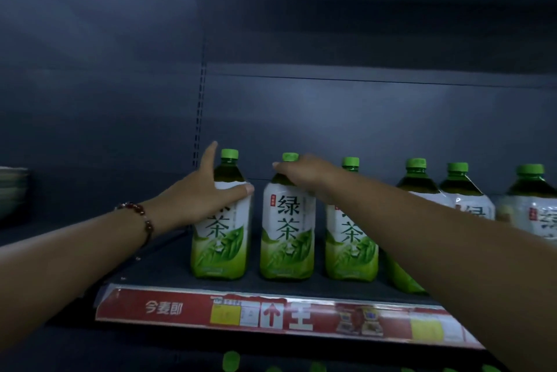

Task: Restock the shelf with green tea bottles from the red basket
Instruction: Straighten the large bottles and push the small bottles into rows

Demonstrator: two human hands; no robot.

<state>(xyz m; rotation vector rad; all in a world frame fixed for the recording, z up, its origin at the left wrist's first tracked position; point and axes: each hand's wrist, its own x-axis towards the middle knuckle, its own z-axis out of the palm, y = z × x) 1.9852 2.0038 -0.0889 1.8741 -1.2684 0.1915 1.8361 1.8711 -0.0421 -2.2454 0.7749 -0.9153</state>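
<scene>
On the shelf [168,266], left hand [205,193] clasping one green tea bottle [221,230] and right hand [304,172] gripping another's [287,230] neck should nudge both level, labels forward.

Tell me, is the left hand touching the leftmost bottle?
Touching. The head view shows the left hand with its thumb wrapped across the leftmost bottle.

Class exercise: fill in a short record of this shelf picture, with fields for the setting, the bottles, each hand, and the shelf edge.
setting: dark shelf
bottles: six green tea bottles upright in a row
left hand: holds leftmost bottle at its shoulder
right hand: grips second bottle by the neck
shelf edge: red price strip
</scene>
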